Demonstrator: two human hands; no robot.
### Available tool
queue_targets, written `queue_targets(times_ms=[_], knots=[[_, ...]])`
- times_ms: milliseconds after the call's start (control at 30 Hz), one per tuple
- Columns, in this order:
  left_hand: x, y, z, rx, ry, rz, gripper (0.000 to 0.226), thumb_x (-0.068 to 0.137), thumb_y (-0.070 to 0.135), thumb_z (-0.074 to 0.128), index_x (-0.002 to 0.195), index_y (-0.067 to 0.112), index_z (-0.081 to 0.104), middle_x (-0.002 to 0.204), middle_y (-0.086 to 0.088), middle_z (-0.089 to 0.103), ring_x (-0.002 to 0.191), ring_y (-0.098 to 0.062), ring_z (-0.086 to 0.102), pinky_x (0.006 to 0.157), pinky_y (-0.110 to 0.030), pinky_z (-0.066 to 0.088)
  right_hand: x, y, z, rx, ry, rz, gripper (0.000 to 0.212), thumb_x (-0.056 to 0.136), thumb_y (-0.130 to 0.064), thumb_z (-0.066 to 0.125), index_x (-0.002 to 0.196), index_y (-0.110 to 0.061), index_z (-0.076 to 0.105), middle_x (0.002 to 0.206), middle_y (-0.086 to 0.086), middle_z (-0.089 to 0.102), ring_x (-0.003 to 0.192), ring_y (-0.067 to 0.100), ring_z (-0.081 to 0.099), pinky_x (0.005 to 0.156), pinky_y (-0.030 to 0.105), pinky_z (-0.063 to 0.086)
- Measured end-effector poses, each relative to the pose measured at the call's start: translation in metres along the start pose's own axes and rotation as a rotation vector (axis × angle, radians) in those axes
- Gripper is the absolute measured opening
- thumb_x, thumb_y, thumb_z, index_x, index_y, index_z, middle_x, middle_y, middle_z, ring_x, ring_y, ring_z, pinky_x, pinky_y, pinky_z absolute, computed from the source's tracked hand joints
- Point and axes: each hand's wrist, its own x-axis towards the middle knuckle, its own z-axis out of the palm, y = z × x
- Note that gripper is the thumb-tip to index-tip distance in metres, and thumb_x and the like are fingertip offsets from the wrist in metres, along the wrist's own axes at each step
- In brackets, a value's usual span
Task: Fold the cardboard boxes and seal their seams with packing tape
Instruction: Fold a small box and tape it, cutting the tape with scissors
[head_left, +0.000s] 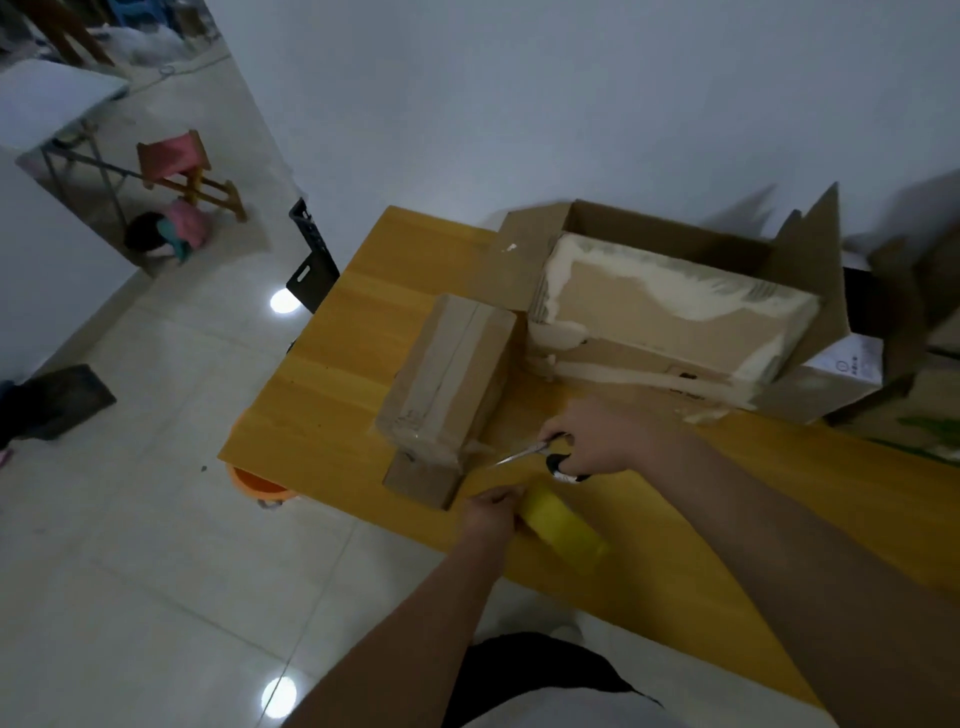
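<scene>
The right hand (597, 441) has its grip clenched around the black handles of a pair of scissors (540, 457), fingers through the loops. The blades point left toward the near end of a small closed cardboard box (447, 384), and their tips sit just beside a strip of clear tape (475, 447) that stretches off the box's near edge. Whether the blades touch the tape cannot be told, as the picture is blurred there.

The left hand (491, 512) grasps a yellow roll of packing tape (563, 522), its fingers curled round the roll's left end. The roll is close in front of the scissors, above the near edge of the tabletop (322, 395).

The small box lies lengthwise on the yellow wooden tabletop, its top flaps shut and a tape band running along the seam. Just beyond it to the right stands a larger open box (670, 244) with its flaps raised, and a long carton (670, 322) with pale, torn patches rests in it, leaning out over its front. More cardboard sits at the far right, too blurred to make out.

Under the tabletop's left corner an orange bucket (257, 486) shows on the tiled floor (171, 545). A black crate (311, 260) stands by the wall, and farther left are a small wooden stool (189, 174) with a pink seat and a white folding table (47, 98).
</scene>
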Motion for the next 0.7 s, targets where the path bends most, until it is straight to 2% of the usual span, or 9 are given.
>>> queue_targets(times_ms=[100,200,267,367,400,467,500,567,700], knots=[[0.010,-0.003,-0.004,0.117,0.073,0.064,0.023,0.101,0.015,0.052,0.116,0.009,0.069,0.105,-0.014,0.067,0.080,-0.022,0.062,0.066,-0.025,0.050,-0.009,0.008,0.011,0.049,0.007,0.074,0.041,0.093,-0.030,0.056,0.134,-0.027,0.055,0.091,-0.005,0.045,0.085,0.018,0.046,0.066,0.032,0.042],[0.019,-0.009,-0.013,0.331,0.100,0.136,0.031,0.100,0.003,0.048,0.127,0.000,0.061,0.127,-0.020,0.061,0.107,-0.032,0.059,0.081,-0.027,0.044,-0.016,0.009,0.024,0.093,0.009,0.123,0.045,0.094,-0.032,0.057,0.138,-0.028,0.050,0.112,0.004,0.049,0.101,0.023,0.046,0.080,0.036,0.044],[0.024,-0.019,-0.017,0.381,0.146,0.171,0.029,0.097,-0.002,0.049,0.124,-0.002,0.060,0.130,-0.019,0.055,0.111,-0.031,0.054,0.084,-0.023,0.035,-0.019,0.008,0.032,0.163,0.025,0.139,0.046,0.094,-0.032,0.057,0.139,-0.028,0.049,0.122,0.006,0.047,0.111,0.026,0.043,0.082,0.034,0.038],[0.029,-0.025,-0.020,0.503,0.148,0.243,0.023,0.096,-0.002,0.050,0.115,-0.004,0.062,0.120,-0.007,0.043,0.099,-0.024,0.050,0.073,-0.015,0.033,-0.025,0.008,0.041,0.219,0.031,0.164,0.045,0.095,-0.030,0.056,0.139,-0.027,0.048,0.122,0.006,0.046,0.110,0.025,0.041,0.080,0.032,0.033],[0.030,-0.024,-0.021,0.531,0.124,0.259,0.024,0.095,-0.001,0.051,0.117,-0.005,0.062,0.121,-0.007,0.040,0.096,-0.021,0.048,0.076,-0.013,0.036,-0.027,0.008,0.044,0.226,0.029,0.178,0.045,0.095,-0.031,0.056,0.140,-0.028,0.048,0.120,0.006,0.046,0.109,0.025,0.041,0.080,0.033,0.034],[0.028,-0.020,-0.022,0.589,0.081,0.288,0.028,0.095,0.000,0.053,0.121,-0.004,0.062,0.132,-0.013,0.035,0.101,-0.024,0.047,0.093,-0.022,0.040,-0.029,0.007,0.047,0.240,0.030,0.200,0.045,0.095,-0.031,0.056,0.140,-0.027,0.047,0.119,0.007,0.045,0.108,0.026,0.042,0.081,0.035,0.038],[0.026,-0.019,-0.022,0.617,0.073,0.289,0.030,0.095,0.000,0.053,0.124,-0.002,0.060,0.136,-0.016,0.032,0.105,-0.027,0.047,0.096,-0.028,0.040,-0.030,0.006,0.049,0.260,0.035,0.210,0.045,0.095,-0.030,0.056,0.140,-0.027,0.047,0.118,0.007,0.045,0.106,0.025,0.043,0.082,0.036,0.040],[0.019,-0.015,-0.020,0.696,0.089,0.275,0.042,0.090,-0.007,0.049,0.131,0.001,0.048,0.138,-0.017,0.028,0.112,-0.033,0.048,0.090,-0.031,0.039,-0.032,0.004,0.057,0.343,0.072,0.235,0.045,0.095,-0.029,0.057,0.139,-0.027,0.048,0.114,0.005,0.045,0.101,0.023,0.045,0.083,0.037,0.044],[0.011,-0.014,-0.020,0.716,0.116,0.277,0.037,0.083,-0.010,0.047,0.118,0.002,0.041,0.131,-0.018,0.031,0.104,-0.039,0.051,0.078,-0.038,0.040,-0.038,0.000,0.089,0.562,0.359,0.348,0.043,0.096,-0.027,0.057,0.139,-0.026,0.050,0.117,0.006,0.049,0.103,0.022,0.051,0.086,0.038,0.046]])
